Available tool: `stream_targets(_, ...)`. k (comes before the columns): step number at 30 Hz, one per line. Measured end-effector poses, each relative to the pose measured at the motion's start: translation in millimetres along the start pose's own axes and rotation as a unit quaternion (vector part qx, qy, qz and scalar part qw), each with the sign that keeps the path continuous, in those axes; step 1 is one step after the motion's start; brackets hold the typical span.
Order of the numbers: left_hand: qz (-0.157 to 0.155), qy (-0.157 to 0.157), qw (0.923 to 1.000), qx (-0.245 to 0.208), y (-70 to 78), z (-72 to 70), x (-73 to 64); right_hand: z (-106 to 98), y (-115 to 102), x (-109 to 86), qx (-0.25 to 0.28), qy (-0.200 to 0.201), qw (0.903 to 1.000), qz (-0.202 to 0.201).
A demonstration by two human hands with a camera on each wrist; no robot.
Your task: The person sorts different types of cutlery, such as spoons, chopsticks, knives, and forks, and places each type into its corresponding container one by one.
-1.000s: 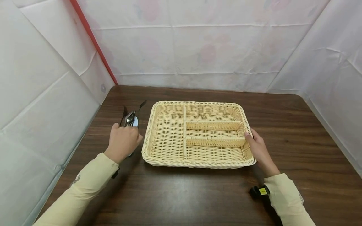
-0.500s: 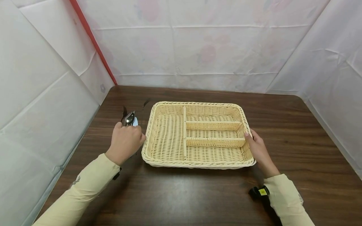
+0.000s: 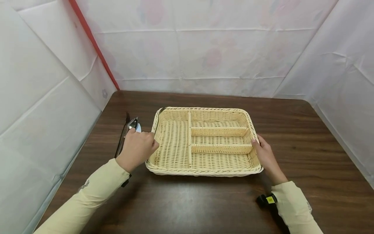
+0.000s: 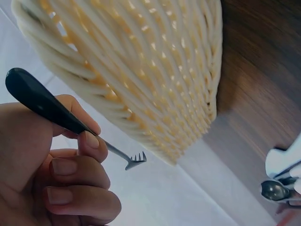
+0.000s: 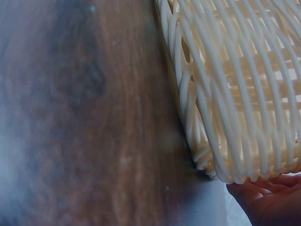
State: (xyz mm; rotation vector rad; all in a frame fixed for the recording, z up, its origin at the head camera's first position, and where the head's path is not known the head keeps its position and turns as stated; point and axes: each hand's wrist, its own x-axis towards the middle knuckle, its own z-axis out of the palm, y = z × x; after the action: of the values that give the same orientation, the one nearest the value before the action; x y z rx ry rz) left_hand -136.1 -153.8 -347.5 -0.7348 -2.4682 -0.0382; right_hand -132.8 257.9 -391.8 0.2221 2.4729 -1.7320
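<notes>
My left hand (image 3: 138, 148) pinches a fork (image 4: 44, 101) with a black handle and metal tines. In the head view it is over the left rim of the pale wicker basket (image 3: 190, 156), with the fork's tines crossing the rim's back left corner. Dividers split the basket into several compartments, and no cutlery shows in them. On the opposite side, my right hand (image 3: 266, 156) grips the right rim, thumb on top. Left of the basket lie a spoon (image 3: 133, 123), a white piece (image 3: 138, 128) and a thin dark-handled utensil (image 3: 120, 139), partly hidden by the left hand.
The dark wooden table (image 3: 187, 201) carries everything. White patterned sheets (image 3: 204, 58) hang behind and at both sides, with a red strip (image 3: 93, 42) running down the back left corner.
My left hand has lifted the fork off the cutlery pile and shifted right, up to the basket's left rim. My right hand stays on the basket's right rim.
</notes>
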Motion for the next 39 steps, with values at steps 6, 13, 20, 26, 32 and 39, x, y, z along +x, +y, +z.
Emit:
stream_targets(6,0.004,-0.037,0.9992,-0.011,5.5,3.4,4.4,2,1,0.6,0.007,0.005,1.0000,-0.004)
stream_targets(13,0.013,-0.082,0.9962,-0.026,9.1,8.8,10.1,2,1,1.5,0.008,0.011,0.9998,-0.012)
stream_targets(20,0.038,-0.112,0.9925,-0.033,12.3,12.0,15.4,3,0,1.9,0.012,0.013,0.9998,-0.013)
stream_targets(26,0.055,-0.135,0.9886,-0.036,12.1,18.4,18.7,4,1,1.4,0.029,0.008,0.9995,-0.011)
stream_targets(32,0.075,-0.143,0.9864,-0.030,9.7,27.3,21.8,4,1,0.9,0.028,0.006,0.9995,-0.012)
stream_targets(39,0.094,-0.160,0.9823,-0.026,6.6,36.8,25.2,3,2,1.4,0.022,0.005,0.9997,-0.009)
